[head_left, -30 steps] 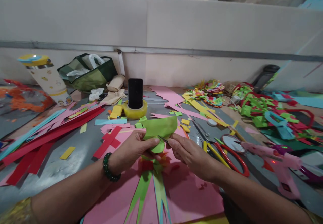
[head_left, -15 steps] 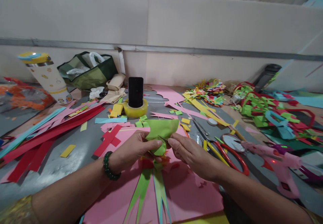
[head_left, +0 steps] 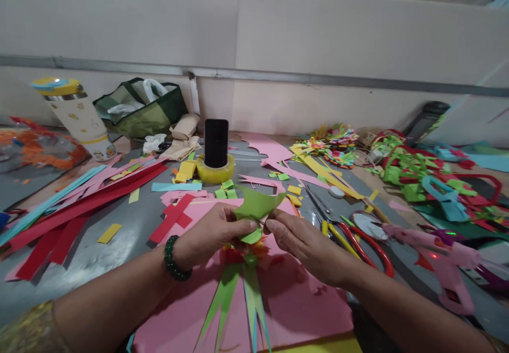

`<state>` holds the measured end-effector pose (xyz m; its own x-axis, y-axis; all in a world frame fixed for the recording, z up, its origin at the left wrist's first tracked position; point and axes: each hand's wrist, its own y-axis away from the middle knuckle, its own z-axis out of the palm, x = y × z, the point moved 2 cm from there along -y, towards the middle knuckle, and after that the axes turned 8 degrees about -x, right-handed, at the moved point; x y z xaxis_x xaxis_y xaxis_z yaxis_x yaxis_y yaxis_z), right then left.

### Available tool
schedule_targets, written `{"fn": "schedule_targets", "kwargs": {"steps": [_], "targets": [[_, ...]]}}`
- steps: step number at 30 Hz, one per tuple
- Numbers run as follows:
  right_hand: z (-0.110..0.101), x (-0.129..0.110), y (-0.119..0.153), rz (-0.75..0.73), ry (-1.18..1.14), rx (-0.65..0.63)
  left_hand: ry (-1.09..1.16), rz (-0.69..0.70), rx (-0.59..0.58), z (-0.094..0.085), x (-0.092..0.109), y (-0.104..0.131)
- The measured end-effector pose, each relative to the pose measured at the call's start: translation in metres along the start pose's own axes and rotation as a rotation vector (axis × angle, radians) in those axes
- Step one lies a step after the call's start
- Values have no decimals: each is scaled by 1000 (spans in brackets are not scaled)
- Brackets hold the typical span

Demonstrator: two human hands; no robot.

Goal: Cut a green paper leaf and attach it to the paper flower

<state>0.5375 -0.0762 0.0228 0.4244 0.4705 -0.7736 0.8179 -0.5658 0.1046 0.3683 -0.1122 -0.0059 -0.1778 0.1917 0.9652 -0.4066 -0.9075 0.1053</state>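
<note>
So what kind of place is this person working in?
Most likely a paper-craft worktable. Cut paper strips cover the table, with scissors and a pink glue gun nearby, and both hands pinch a green paper piece.

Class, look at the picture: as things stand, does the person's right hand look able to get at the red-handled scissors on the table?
Probably yes. The right hand pinches the green paper piece, so it is occupied, but the red-handled scissors lie just beside it on the table with nothing over them.

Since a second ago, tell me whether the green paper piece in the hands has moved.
Yes. The green paper piece has been folded narrower and more pointed, staying just in front of the yellow tape roll, pinched by left hand and right hand.
</note>
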Motion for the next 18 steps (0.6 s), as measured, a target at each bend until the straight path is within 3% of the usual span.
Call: {"fn": "schedule_targets", "kwargs": {"steps": [8, 18], "targets": [[2, 5, 1, 38, -4, 32, -99, -7, 35, -1, 2, -1], [1, 2, 0, 0, -36, 30, -129, 2, -14, 0, 5, 1]]}}
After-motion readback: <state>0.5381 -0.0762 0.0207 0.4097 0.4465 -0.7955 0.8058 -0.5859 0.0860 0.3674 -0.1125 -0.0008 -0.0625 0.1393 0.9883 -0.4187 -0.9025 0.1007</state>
